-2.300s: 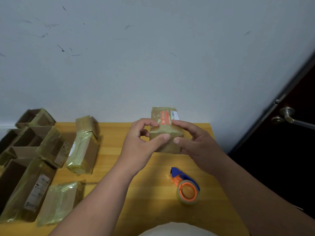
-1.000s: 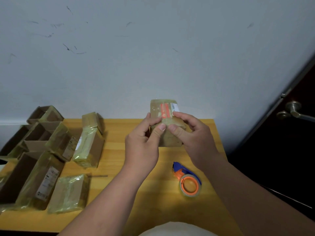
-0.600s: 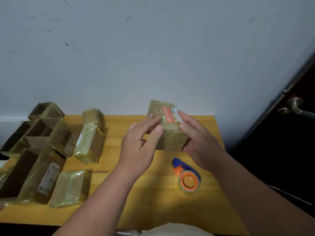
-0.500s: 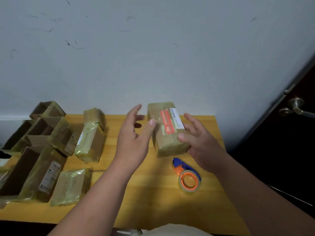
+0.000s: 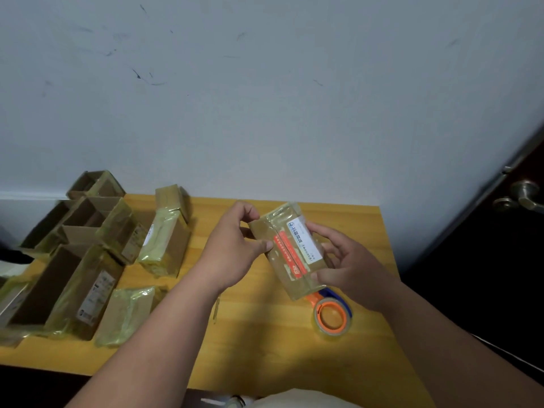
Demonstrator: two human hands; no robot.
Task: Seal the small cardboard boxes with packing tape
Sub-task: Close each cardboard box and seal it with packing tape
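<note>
A small cardboard box (image 5: 290, 248), wrapped in glossy tape and bearing a red strip and a white label, is held above the wooden table (image 5: 265, 334) with its labelled face up. My left hand (image 5: 235, 248) grips its left side, thumb on the top face and fingers curled over the far edge. My right hand (image 5: 347, 260) holds its right side, thumb at the near end and fingers under it. A tape dispenser (image 5: 331, 313) with an orange core and blue handle lies on the table just below the box, partly hidden by it.
Several tape-wrapped boxes (image 5: 164, 242) and open cardboard boxes (image 5: 59, 278) crowd the table's left side. The white wall (image 5: 265, 98) stands right behind the table. A dark door with a metal handle (image 5: 524, 198) is at the right.
The box has turned from upright to lying flat with its label up. My left hand, briefly off it half a second ago, grips its left side again. The camera has tilted down a little.
</note>
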